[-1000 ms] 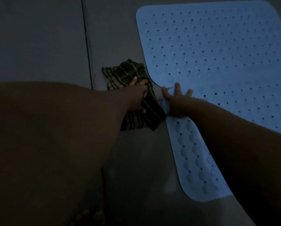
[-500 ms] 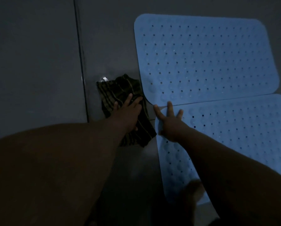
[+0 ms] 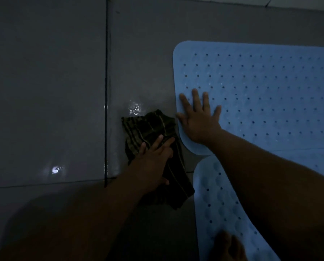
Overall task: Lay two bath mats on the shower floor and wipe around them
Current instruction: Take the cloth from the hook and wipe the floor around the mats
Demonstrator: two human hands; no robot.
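At the bottom edge, a bare foot (image 3: 227, 245) stands on the nearer bath mat (image 3: 213, 204). Just beyond, my left hand (image 3: 153, 161) presses flat-fingered on the striped cloth (image 3: 150, 129) on the wet floor (image 3: 63, 91), beside both mats. My right hand (image 3: 198, 119) lies spread and open on the farther bath mat (image 3: 261, 91), at its near corner. I judge the risk to be the cloth catching that corner and dragging the mat askew.
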